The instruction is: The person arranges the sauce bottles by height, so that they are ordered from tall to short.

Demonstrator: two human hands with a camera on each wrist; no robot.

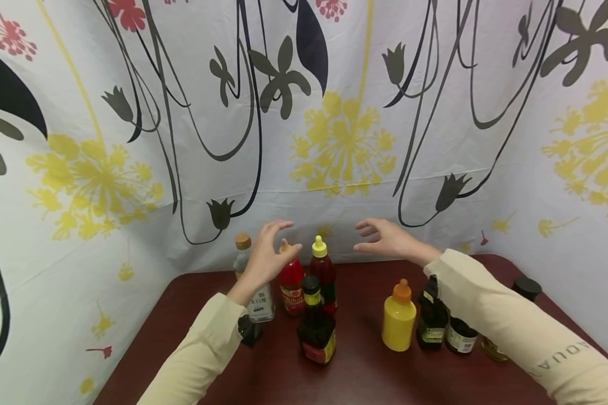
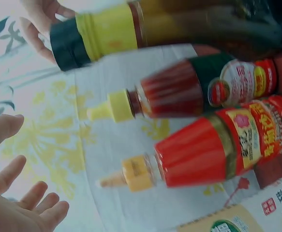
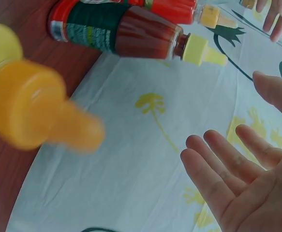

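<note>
Above the bottles on the left, my left hand (image 1: 269,254) hovers with spread, loosely bent fingers and holds nothing. Near it stand a red squeeze bottle (image 1: 292,284) with an orange nozzle, a clear bottle (image 1: 261,304) with a tan cap, and a dark red sauce bottle (image 1: 323,275) with a yellow nozzle. In front of these is a dark sauce bottle (image 1: 316,332) with a black cap and yellow neck band. My right hand (image 1: 385,239) is raised, fingers apart, also without anything in it. Below it stands a yellow squeeze bottle (image 1: 399,323) with an orange nozzle.
Partly behind my right sleeve are a dark bottle (image 1: 432,320), a small open jar (image 1: 460,336) and a black-capped container (image 1: 527,288). A small black object (image 1: 249,331) sits by my left sleeve. The dark red table (image 1: 354,377) meets a flower-patterned cloth (image 1: 304,140) behind.
</note>
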